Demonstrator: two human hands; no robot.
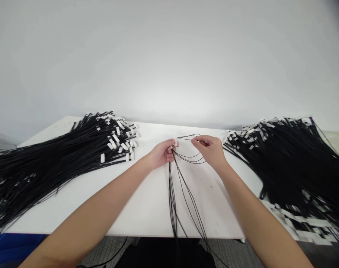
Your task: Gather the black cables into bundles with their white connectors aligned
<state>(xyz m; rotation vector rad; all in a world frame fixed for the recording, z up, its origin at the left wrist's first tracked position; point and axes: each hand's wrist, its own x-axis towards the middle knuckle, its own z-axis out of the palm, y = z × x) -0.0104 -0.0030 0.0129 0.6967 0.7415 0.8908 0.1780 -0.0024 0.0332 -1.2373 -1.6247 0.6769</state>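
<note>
Left hand (165, 153): over the middle of the white table (147, 208), fingers curled in, thumb and fingers closed on a small white plug (176, 142). A second bit of white shows lower in the grip; cannot tell whether it is the same plug or another. Right hand (210, 149): also over the table's middle, to the right of the left hand; thumb and forefinger pinch thin black wires, other fingers folded.

Wires, direction: the pinched lengths run roughly level, along the table's width, tips pointing left at the plug and ending just beside it. More strands bow in loose loops between the two hands. From the left hand, two sets of hanging wires (169, 171) drop toward the table's near edge and past it, one nearly straight, the other slanting right.

Look: wires slim, black, smooth, a little slack; plug white, small, blocky, partly hidden by fingers.

Around: left pile (60, 156) of black wires on the table's left part, white plugs clustered at its inner end. Right pile (292, 160), similar, on the table's right part, white bits at far and near ends. Pale wall (169, 56) behind the table.
</note>
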